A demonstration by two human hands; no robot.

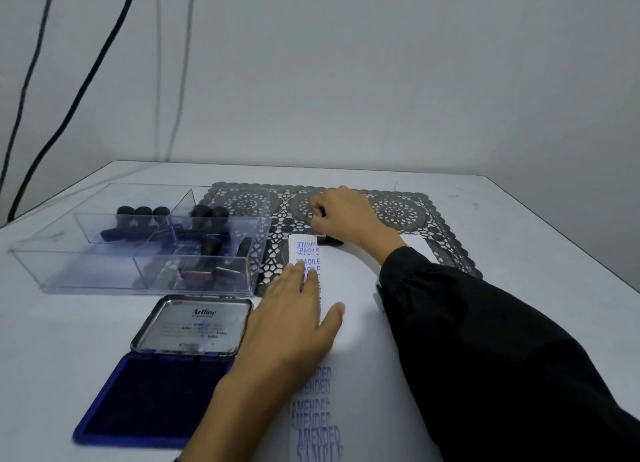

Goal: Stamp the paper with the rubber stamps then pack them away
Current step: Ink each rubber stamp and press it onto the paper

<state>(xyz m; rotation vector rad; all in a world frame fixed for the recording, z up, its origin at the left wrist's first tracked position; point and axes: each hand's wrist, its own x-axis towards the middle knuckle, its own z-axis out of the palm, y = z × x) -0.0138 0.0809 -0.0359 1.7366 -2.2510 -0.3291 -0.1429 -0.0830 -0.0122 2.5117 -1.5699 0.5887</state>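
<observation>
Across the lower two thirds of the frame lies the white table [519, 219], and on it the paper [360, 323]. It is a long white sheet whose long axis runs from the bottom centre of the frame up to the middle. Its far end rests on the dark lace mat [398, 212]. At middle left is the clear tray [41, 271] with the other stamps [204, 250] in its compartments. The open ink pad [156, 399] sits at lower left, just beside the paper.

The left hand [294, 330] lies flat on the sheet near its left edge, fingers straight and close together, thumb spread toward the right. The right hand [343, 215], above centre, has its fingers curled round the handle of the stamp [329, 240]. The stamp's dark base shows under the fist at the far end of the sheet, just right of the column of FRAGILE prints [310, 253]. Its long axis lies across the paper, left to right in the frame, with the handle pointing up into the palm. I cannot tell whether the face is down on the sheet or a shade above it.

The step in hand looks like pressing a print. It would go best with the base held level and pushed straight down, no rocking or sliding. The flat hand should pin the sheet so that it does not lift with the stamp. The lace under that end is uneven, so firm, even pressure should help. Keeping the base parallel to the existing lines should keep the column tidy.
</observation>
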